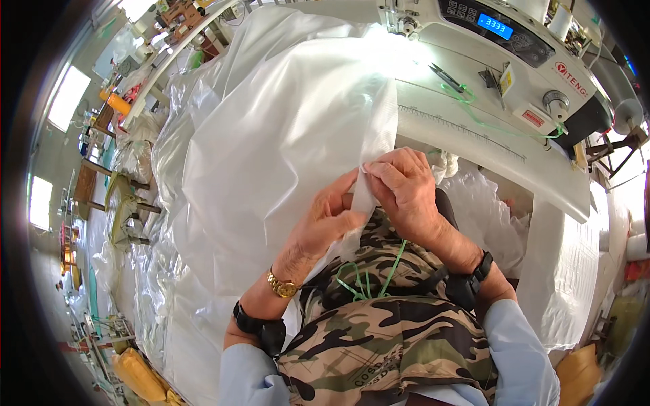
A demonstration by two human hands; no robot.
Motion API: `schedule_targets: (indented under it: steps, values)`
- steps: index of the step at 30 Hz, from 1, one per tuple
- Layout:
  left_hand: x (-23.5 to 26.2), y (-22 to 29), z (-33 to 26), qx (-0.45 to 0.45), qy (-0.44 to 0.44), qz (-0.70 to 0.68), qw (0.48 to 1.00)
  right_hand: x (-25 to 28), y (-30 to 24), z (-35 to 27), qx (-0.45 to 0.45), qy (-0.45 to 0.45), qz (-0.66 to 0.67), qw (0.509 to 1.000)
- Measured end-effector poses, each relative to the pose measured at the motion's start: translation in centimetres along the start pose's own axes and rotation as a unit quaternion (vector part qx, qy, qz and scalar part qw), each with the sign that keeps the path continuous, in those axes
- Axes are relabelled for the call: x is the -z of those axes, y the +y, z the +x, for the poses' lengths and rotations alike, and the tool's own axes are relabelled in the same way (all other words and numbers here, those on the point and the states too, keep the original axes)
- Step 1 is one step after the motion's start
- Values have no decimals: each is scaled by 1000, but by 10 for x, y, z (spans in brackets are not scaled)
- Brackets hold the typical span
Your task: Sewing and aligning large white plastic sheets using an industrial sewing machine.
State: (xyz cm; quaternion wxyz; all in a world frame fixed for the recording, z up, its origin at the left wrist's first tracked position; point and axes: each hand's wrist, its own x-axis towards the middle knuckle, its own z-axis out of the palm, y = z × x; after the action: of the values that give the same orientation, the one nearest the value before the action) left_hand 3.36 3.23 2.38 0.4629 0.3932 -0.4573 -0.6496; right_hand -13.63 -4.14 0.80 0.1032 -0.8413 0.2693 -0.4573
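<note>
A large sheet of translucent white plastic film spreads away from both hands, up and to the left of them, draping over the white worktop and spilling down toward the floor on the left; most of it lies loose and rumpled, so the bulk of the material looks not yet worked, and only its near edge is in hand. Beyond the hands, up and to the right, stands an industrial sewing machine with a lit blue display, and nothing of the film sits under its needle as far as can be seen. A narrow folded strip of the film's edge runs from the worktop's front rim down between the two hands, its long axis roughly upright in the view, pointing from the machine toward the person's lap. The left hand, wearing a gold wristwatch, is closed in a pinch on the lower part of the strip, thumb against fingers. The right hand is curled shut on the same strip just above, fingertips meeting the left hand's across the fold. Below the hands, a loop of thin green cord lies on the camouflage-patterned apron. Small scissors rest on the machine bed, well beyond the right hand.
</note>
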Motion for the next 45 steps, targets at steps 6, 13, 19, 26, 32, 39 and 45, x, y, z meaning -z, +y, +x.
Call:
schedule_targets:
  steps: [6, 13, 19, 26, 32, 39, 45]
  values:
    - [-6, 15, 26, 12, 176, 24, 984, 0, -7, -1, 60, -55, -117, 990]
    - [26, 27, 44, -203, 241, 378, 871, 1, 12, 1, -167, 17, 198, 966]
    - [7, 121, 61, -271, 170, 632, 706, -85, 31, 59, -353, -146, 272, 883]
    - [6, 84, 60, -131, -25, 674, 727, -152, 6, 29, 143, -119, 265, 946]
    - [41, -33, 39, -171, 158, 594, 770, -99, 41, -24, 106, -510, 84, 850]
    - [45, -60, 36, 16, 265, 112, 958, -15, 62, 46, 140, -246, 31, 959]
    - [51, -49, 33, 112, 204, -5, 972, -22, 69, 55, 257, -300, 2, 919]
